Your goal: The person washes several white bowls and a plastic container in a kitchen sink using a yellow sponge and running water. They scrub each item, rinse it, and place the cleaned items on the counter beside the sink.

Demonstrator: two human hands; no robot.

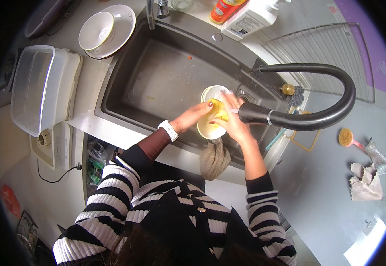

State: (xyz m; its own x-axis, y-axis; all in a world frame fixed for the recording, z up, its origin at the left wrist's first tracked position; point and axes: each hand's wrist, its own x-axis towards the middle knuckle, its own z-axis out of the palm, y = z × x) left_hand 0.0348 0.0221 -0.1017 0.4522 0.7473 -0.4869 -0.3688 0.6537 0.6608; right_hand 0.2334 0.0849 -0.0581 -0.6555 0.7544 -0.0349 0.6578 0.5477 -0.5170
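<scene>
Over the right part of the dark sink (166, 71), my left hand (193, 116) grips a white bowl (209, 132) by its side, with the thumb over a yellow cloth (217, 109). My right hand (234, 123) presses that cloth against the bowl, its fingers partly blurred. Behind the hands show the rims of more white bowls (208, 93), apparently stacked; how many is hidden. The black pull-down faucet head (254, 113) reaches right up to my right hand, and a short pale streak at its tip looks like water.
A brownish cloth (215, 161) hangs over the sink's front edge. Left of the sink stand a bowl on a plate (123, 33) and a clear plastic box (30, 89). The faucet's curved neck (342, 96) arches at right, near a wire rack (326, 60) and a scrub brush (346, 137).
</scene>
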